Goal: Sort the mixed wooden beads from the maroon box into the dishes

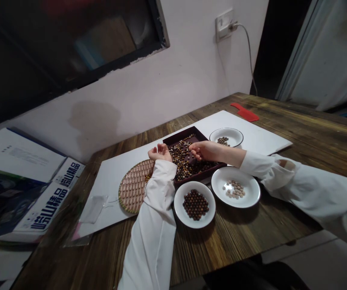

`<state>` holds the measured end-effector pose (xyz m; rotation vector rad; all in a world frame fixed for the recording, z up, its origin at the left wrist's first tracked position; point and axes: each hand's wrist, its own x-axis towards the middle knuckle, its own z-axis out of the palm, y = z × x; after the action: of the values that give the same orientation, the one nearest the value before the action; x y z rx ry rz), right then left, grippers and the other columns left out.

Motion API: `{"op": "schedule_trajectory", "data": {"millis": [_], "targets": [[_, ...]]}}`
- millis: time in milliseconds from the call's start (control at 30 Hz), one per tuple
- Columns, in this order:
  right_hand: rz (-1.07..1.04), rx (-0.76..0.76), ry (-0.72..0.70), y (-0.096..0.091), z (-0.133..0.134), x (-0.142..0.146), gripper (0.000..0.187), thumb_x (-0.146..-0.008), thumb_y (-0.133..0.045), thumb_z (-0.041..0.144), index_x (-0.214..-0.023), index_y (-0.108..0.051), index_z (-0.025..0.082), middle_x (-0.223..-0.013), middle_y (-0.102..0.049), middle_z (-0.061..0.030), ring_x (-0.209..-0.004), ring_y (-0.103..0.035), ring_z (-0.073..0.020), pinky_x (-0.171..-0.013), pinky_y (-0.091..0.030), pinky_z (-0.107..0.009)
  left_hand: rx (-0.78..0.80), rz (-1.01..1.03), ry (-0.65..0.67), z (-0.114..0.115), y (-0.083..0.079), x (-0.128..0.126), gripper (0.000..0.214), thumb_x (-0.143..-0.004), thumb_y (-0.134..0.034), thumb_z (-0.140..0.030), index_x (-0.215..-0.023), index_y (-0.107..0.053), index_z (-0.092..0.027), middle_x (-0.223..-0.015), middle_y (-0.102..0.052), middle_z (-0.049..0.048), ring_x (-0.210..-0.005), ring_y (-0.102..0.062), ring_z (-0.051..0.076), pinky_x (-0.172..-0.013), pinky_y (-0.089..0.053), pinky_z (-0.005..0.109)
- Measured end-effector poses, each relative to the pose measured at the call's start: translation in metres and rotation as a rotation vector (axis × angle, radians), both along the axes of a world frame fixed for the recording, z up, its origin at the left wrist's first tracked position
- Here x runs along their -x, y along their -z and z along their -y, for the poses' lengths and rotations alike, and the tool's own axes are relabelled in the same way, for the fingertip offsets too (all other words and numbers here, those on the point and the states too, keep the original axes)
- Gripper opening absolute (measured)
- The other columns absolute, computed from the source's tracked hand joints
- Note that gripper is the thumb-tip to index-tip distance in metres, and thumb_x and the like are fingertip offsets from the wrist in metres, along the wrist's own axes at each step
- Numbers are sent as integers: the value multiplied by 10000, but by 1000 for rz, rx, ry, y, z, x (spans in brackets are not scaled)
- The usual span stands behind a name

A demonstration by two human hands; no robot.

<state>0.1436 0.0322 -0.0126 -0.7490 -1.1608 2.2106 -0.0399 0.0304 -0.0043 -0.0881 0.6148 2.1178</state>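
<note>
A dark maroon square tray (184,135) sits on a white rectangular board (113,189), which lies on a weathered plank table of brown wood (236,237). The tray is heaped with small round beads in mixed browns and tans (181,163).

The right hand (203,151) reaches over the tray from 3 o'clock, its bent fingers (193,152) held loosely together and dipping down into the beads. Whether they pinch any bead, I cannot tell. The left hand (160,153), in a long white sleeve (152,229), lies palm up just beside the tray's 9 o'clock corner, its fingers (165,149) softly curled. Nothing shows in them.

Around the tray, at 6 o'clock, a round white plate (179,213) holds a mound of dark brown beads (195,204). At 4 o'clock, a wider white plate (218,189) carries a small cluster of pale tan beads (235,189). At 2 o'clock, a third white plate (232,135) holds a few mottled beads (223,141). A round woven bamboo mat (134,189) lies at 9 o'clock, partly under the left forearm.
</note>
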Motion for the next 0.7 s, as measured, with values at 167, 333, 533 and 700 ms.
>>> {"op": "schedule_trajectory", "data": {"millis": [167, 333, 533, 700], "targets": [[14, 12, 17, -1, 1, 0, 34, -773, -505, 139, -757, -535, 136, -569, -504, 4, -513, -426, -90, -513, -292, -233, 14, -71, 15, -4, 3, 1, 257, -671, -363, 18, -781, -286, -201, -840, -421, 14, -607, -489, 40, -585, -520, 176], [13, 8, 19, -2, 2, 0, 34, -774, -515, 137, -745, -533, 135, -571, -507, 1, -511, -428, -90, -507, -298, -231, 41, -156, 17, -7, 8, -1, 456, -474, -351, 110, -805, -297, -199, -835, -444, -1, -658, -523, 42, -591, -542, 167], [33, 14, 29, -5, 4, 1, 81, -808, -471, 126, -756, -532, 134, -560, -497, 0, -498, -428, -89, -497, -293, -223, 62, -121, 2, -3, 3, -6, 449, -532, -311, 155, -815, -326, -193, -835, -461, 9, -627, -522, 29, -527, -497, 114], [37, 16, 34, -5, 4, 1, 100, -829, -451, 131, -759, -523, 135, -564, -491, 4, -498, -430, -86, -492, -295, -219, 42, -99, 1, -3, 0, -5, 319, -629, -333, 87, -793, -320, -186, -798, -456, 7, -594, -497, 32, -529, -493, 127]]}}
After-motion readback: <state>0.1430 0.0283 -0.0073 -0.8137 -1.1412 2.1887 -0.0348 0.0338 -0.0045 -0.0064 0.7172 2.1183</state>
